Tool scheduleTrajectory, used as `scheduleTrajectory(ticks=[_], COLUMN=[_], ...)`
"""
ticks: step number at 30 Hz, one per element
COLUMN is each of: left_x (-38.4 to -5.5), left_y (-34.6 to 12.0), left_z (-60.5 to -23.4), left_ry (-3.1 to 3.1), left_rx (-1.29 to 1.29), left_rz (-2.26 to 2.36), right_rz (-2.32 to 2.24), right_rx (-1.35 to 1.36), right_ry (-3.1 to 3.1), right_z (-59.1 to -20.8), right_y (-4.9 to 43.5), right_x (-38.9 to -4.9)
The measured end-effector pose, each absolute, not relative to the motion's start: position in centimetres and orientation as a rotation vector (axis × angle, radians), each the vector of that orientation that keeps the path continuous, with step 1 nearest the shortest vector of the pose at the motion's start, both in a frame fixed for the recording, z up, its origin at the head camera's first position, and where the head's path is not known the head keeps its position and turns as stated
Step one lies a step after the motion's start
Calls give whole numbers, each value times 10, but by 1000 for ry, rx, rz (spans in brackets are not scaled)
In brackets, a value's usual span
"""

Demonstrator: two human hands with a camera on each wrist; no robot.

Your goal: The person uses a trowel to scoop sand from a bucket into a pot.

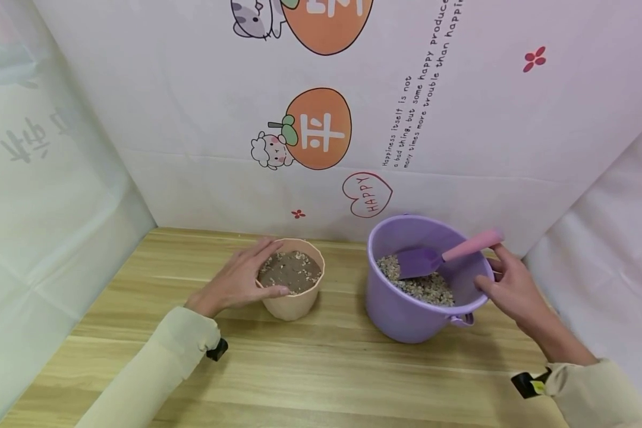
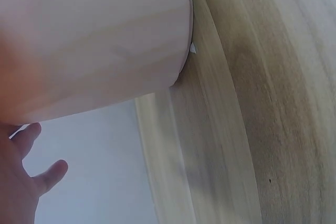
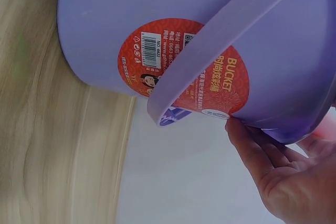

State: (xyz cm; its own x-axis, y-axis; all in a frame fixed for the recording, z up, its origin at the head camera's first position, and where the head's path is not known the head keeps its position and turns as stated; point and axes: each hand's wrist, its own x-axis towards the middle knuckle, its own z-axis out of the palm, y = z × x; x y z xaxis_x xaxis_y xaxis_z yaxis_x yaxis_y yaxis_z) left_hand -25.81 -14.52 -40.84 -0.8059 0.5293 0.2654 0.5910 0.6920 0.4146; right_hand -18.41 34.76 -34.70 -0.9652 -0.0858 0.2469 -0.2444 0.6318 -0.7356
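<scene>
On the left, a beige flower pot is filled with brown soil sprinkled with pale grains. My left hand lies at its left side, thumb along the near rim and straight fingers along the far rim. In the left wrist view, two fingertips stick out apart from the pot wall. To the right stands a purple bucket holding coarse grit. My right hand grips its right rim, thumb on top and fingers outside. A purple shovel with a pink handle leans inside the bucket.
The wooden table meets a printed white cloth behind the pot and bucket. White cloth also hangs at both sides. The bucket's carrying handle hangs down over a red label.
</scene>
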Motion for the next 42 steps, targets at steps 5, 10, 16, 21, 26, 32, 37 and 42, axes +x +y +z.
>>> scheduleTrajectory(ticks=[5,10,16,21,26,32,37,42], left_x=[-256,-254,-251,-250,-248,-247,-245,-244], left_y=[-143,-141,-138,-135,-133,-131,-129,-128], left_z=[-408,-406,-405,-405,-404,-403,-403,-404], left_ry=[-2770,-2777,-2791,-2782,-2763,-2740,-2738,-2732], left_rx=[-946,-947,-970,-993,-1021,-1044,-1054,-1052], left_rz=[-748,-743,-744,-734,-725,-707,-714,-711], right_rz=[1228,1225,1227,1225,1243,1239,1228,1237], right_rx=[299,311,322,303,286,276,262,263], right_ry=[-2630,-2600,-2600,-2617,-2622,-2615,-2619,-2617], right_z=[-347,-348,-350,-350,-350,-350,-349,-349], right_y=[344,342,339,337,335,332,331,329], right_x=[-184,-183,-180,-177,-175,-173,-172,-169])
